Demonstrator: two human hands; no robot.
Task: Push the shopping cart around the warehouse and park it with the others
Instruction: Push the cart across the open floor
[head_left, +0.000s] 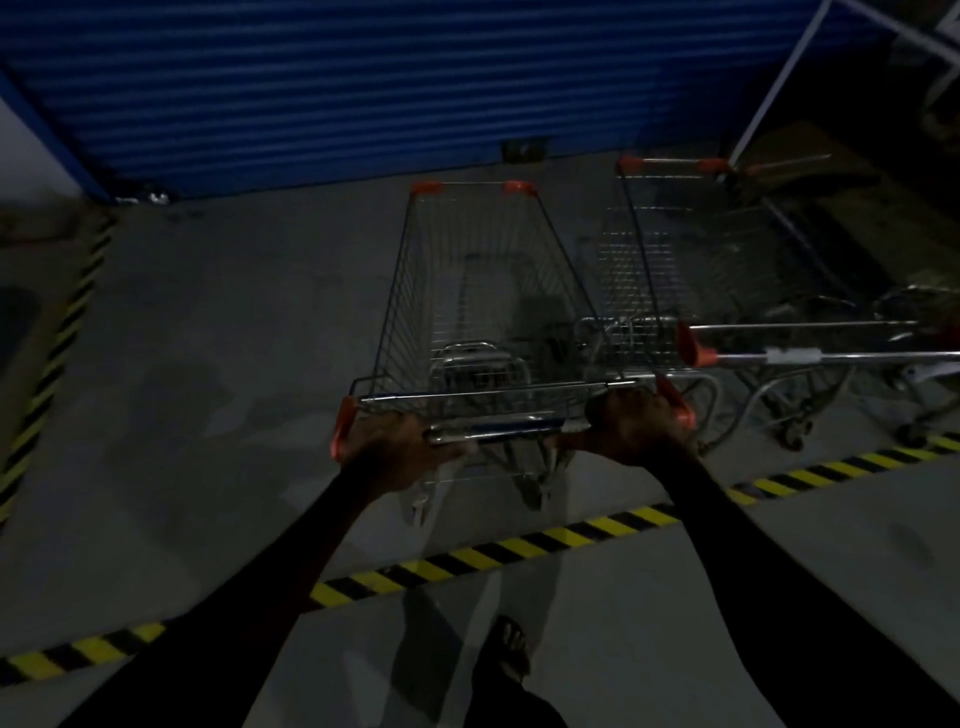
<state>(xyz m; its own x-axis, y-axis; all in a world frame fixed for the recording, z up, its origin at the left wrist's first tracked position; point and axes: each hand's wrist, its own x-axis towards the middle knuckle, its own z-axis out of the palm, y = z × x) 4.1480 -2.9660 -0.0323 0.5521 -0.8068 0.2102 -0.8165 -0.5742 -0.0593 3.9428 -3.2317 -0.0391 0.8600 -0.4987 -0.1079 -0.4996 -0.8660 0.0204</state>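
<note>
A wire shopping cart (483, 291) with orange corner caps stands in front of me, its basket empty and pointing at a blue roller door. My left hand (395, 441) grips the left end of its handle bar (493, 428). My right hand (636, 423) grips the right end. Just to the right stands a parked cart (691, 249) of the same kind, side by side with mine and almost touching. Its handle (810, 356) reaches toward the right edge of the view. The scene is dim.
The blue roller door (363, 88) closes off the far side. Yellow-and-black hazard tape (519, 551) crosses the concrete floor under my arms, and another strip (62, 332) runs along the left. A metal frame (779, 88) leans at the upper right. My sandalled foot (506, 649) shows below.
</note>
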